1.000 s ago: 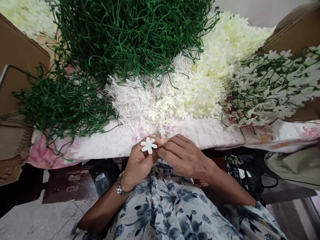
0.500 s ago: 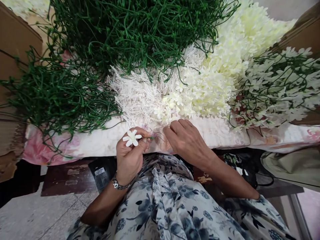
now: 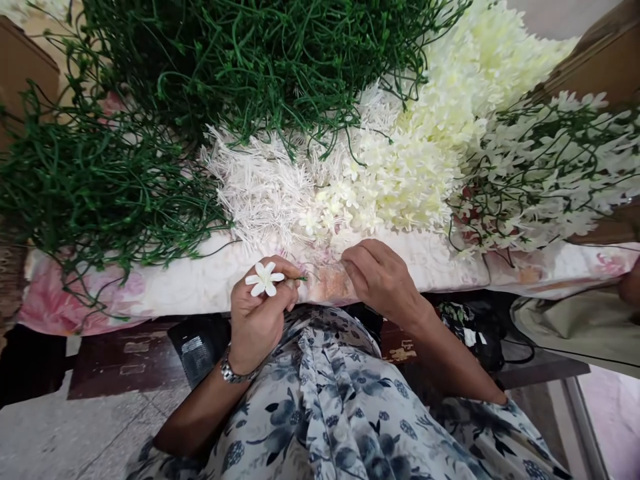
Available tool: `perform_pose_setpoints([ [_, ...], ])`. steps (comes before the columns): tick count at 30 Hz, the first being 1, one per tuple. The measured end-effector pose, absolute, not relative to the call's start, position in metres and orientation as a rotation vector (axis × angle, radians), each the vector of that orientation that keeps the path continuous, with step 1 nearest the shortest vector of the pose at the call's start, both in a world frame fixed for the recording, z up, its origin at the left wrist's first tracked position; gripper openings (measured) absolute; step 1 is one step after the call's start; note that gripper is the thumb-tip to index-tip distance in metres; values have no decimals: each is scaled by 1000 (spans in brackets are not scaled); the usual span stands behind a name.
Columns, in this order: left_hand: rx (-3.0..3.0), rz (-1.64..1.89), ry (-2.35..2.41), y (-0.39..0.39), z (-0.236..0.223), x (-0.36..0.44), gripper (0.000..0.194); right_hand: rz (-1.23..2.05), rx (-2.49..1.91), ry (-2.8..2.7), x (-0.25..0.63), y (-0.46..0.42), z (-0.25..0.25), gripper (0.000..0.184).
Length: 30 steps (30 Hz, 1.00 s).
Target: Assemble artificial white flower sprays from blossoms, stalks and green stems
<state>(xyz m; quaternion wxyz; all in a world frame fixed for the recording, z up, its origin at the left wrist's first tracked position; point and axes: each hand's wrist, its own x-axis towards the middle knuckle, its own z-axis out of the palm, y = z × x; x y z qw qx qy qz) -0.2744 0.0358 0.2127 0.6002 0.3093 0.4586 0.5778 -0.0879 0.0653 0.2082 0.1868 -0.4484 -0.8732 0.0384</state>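
My left hand (image 3: 260,310) is closed around a thin green stem with one small white flower (image 3: 264,279) on it; the stem's tip pokes out to the right of the fingers. My right hand (image 3: 380,277) rests a little to the right on the table's edge, fingers curled in a pinch, and I cannot make out what they hold. Just beyond both hands lie a pile of white stamen pieces (image 3: 260,193) and a heap of cream flower heads (image 3: 400,173).
A flowered cloth (image 3: 165,287) covers the table. Tangled green stems (image 3: 150,133) fill the left and back. Finished stems with white flowers (image 3: 545,167) lie at the right. Cardboard boxes (image 3: 595,63) stand at both sides. A dark bag (image 3: 475,333) sits under the table.
The hands, first joined at the flower, have separated. My left hand moved left with the flower. My right hand went to the table edge by the piles.
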Motion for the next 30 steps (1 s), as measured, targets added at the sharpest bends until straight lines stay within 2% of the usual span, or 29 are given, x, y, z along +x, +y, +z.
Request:
perform_pose_setpoints([
  [8,609,1187,946,37,215,-263,10,906,-1300,-1843,-72,58,205,2],
  [13,533,1122,965,41,215,-250,19,1209,-1226,-1580,-74,54,205,7],
  [17,591,1089,967,41,212,-244,20,1252,-1130,-1524,-80,52,208,6],
  [30,580,1090,966,38,212,-242,25,1020,-997,-1635,-95,48,205,3],
])
